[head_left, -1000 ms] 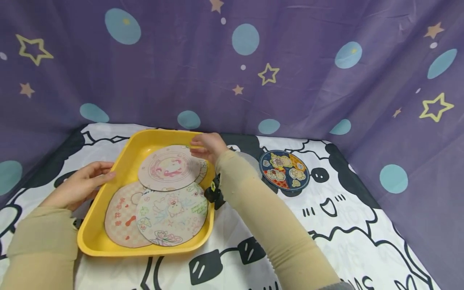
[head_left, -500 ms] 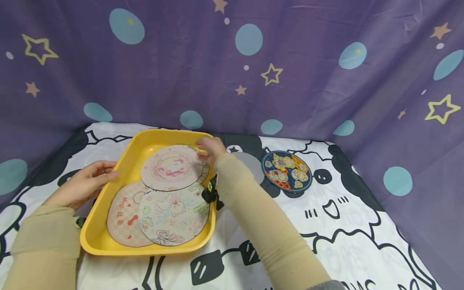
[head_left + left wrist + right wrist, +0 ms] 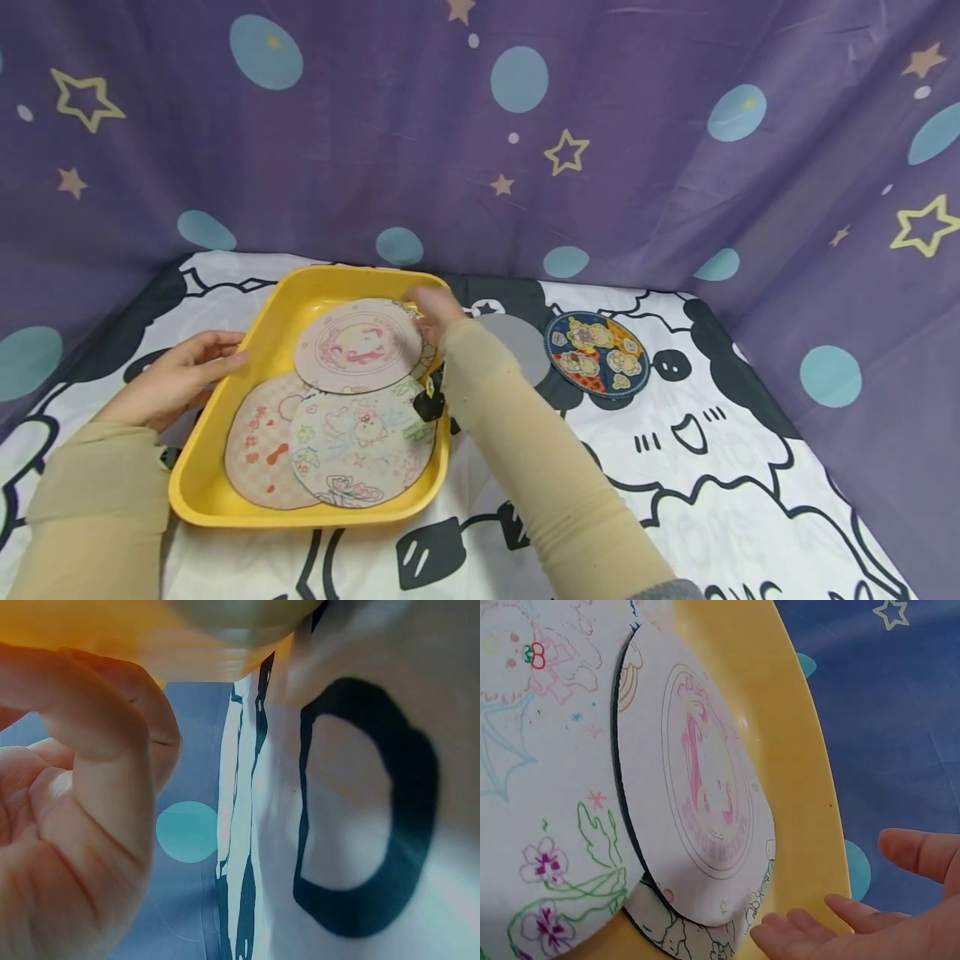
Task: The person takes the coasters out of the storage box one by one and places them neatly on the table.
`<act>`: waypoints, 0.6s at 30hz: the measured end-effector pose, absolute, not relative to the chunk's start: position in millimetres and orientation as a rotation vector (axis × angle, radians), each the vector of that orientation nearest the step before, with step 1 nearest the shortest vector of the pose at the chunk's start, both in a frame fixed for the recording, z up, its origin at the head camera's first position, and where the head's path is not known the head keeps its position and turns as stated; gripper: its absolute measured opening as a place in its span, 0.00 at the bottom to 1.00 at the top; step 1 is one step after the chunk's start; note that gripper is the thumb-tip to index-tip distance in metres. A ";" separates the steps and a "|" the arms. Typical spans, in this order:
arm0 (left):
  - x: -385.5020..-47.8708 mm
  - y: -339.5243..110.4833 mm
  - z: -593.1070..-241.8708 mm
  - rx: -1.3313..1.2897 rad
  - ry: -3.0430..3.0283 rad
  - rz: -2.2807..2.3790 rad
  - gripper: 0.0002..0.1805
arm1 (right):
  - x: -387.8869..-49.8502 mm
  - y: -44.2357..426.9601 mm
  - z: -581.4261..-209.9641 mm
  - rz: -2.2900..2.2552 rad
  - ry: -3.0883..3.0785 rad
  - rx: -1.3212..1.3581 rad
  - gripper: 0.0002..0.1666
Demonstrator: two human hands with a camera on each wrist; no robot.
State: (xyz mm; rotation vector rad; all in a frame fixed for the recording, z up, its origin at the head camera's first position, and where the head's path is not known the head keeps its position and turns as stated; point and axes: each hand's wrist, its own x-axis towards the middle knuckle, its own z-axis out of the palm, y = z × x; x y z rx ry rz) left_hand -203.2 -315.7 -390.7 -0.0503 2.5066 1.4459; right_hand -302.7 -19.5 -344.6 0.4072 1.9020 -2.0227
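My left hand [image 3: 180, 375] holds the left rim of a yellow tray [image 3: 198, 442], thumb at the rim. In the left wrist view, bent fingers [image 3: 112, 727] touch its outer side. Several round printed mats overlap inside: a pink checked one [image 3: 258, 442], a white one with coloured drawings [image 3: 367, 442], and one with a pink emblem [image 3: 356, 346] on top. A line-drawn mat [image 3: 679, 934] shows only partly from beneath the emblem mat. My right hand [image 3: 437, 308] is over the tray's far right corner, its fingers [image 3: 795, 934] extended beside the line-drawn mat's edge, holding nothing.
To the right of the tray, a plain grey disc [image 3: 521, 346] lies partly behind my right forearm. Beside it is a dark blue round mat [image 3: 597, 354] with cartoon figures. A cartoon-print cloth [image 3: 697, 517] covers the table, and a purple curtain [image 3: 637, 192] hangs behind.
My right hand has lowered slightly over the tray's far right corner, its forearm uncovering more of the grey disc. The whole head view has shifted slightly. My left hand stays at the tray rim.
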 end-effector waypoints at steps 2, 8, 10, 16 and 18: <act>-203.1 -315.2 -390.2 -0.051 2.504 1.447 0.43 | -302.7 -20.7 -347.1 -2.043 1.874 0.371 0.28; -203.2 -313.9 -389.1 -0.062 2.494 1.450 0.43 | -301.0 -25.1 -358.1 -2.075 1.930 0.314 0.21; -203.0 -313.6 -388.5 -0.067 2.492 1.452 0.43 | -301.0 -26.7 -361.6 -2.071 1.956 0.299 0.21; -202.8 -315.2 -388.7 -0.064 2.491 1.457 0.43 | -302.5 -32.8 -369.8 -2.003 2.048 0.333 0.22; -202.5 -316.0 -388.7 -0.065 2.498 1.453 0.42 | -303.2 -34.6 -372.1 -1.987 2.075 0.344 0.23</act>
